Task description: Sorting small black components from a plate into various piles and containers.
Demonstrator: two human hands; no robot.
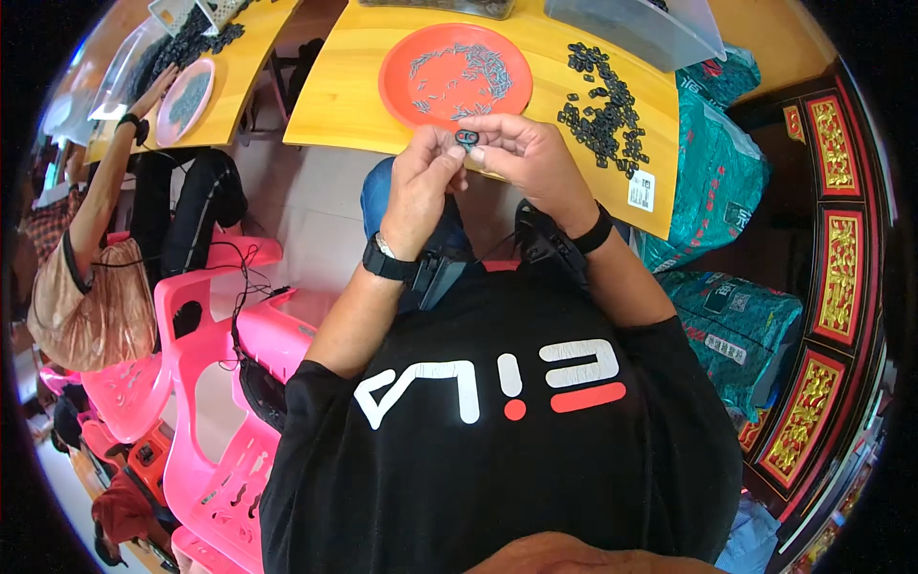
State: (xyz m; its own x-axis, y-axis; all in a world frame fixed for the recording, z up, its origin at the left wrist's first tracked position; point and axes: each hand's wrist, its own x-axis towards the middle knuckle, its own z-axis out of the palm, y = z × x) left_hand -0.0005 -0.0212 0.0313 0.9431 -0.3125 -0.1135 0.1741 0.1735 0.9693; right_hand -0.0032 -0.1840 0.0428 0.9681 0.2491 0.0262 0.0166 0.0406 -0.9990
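Between my two hands, over the near edge of the yellow table (344, 96), is a small black oval plastic piece with openings in it (467, 138). The thumb and fingers of my left hand (421, 177) pinch its left side. My right hand (531, 158) grips it from the right, forefinger along the top and thumb below. Just beyond my fingers lies a round red plate (397, 77) with many small grey pins (490, 77) scattered on it. Many similar small black pieces (602, 120) are spread on the table to the right of the plate.
A clear plastic bin (641, 29) stands at the table's far right, beside a white label (642, 190) near the edge. Teal sacks (717, 172) are stacked on the right. Pink chairs (215, 383) stand left. Another person (91, 297) reaches toward a pink plate (164, 120) on a neighbouring table.
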